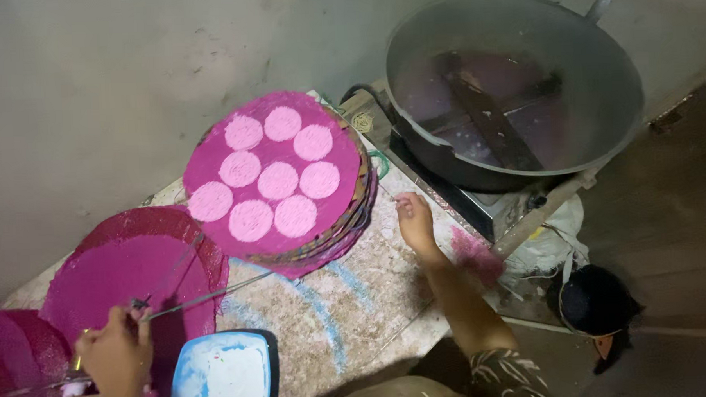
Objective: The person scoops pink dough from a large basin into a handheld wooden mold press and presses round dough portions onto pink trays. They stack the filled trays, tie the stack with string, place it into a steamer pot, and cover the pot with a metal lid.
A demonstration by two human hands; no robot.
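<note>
**Two hands at a table of pink trays**

While the left hand (117, 357) sits low at the near edge of the table (356, 300), its fingers are curled into a closed grip round the end of a thin metal rod (208, 296), knuckles up and wrist bent toward the body. From that grip the rod runs up and away to the right, across a magenta round tray (128, 269) that lies just beyond the fist, toward the base of a stack of round woven trays (278, 174). Just right of the fist lies a blue-rimmed white tray (222, 375).

Farther right, the right hand (415, 220) reaches out on a nearly straight forearm, palm down, fingertips pinched narrowly together; whether they hold anything is too small to tell. Its grip is just beside the stack's right edge, apart from it. On the top tray, left of this grip, lie eight pale pink round discs (278, 180). Beyond the right hand, a large dark wok (521, 83) rests on a stove (478, 202).
</note>
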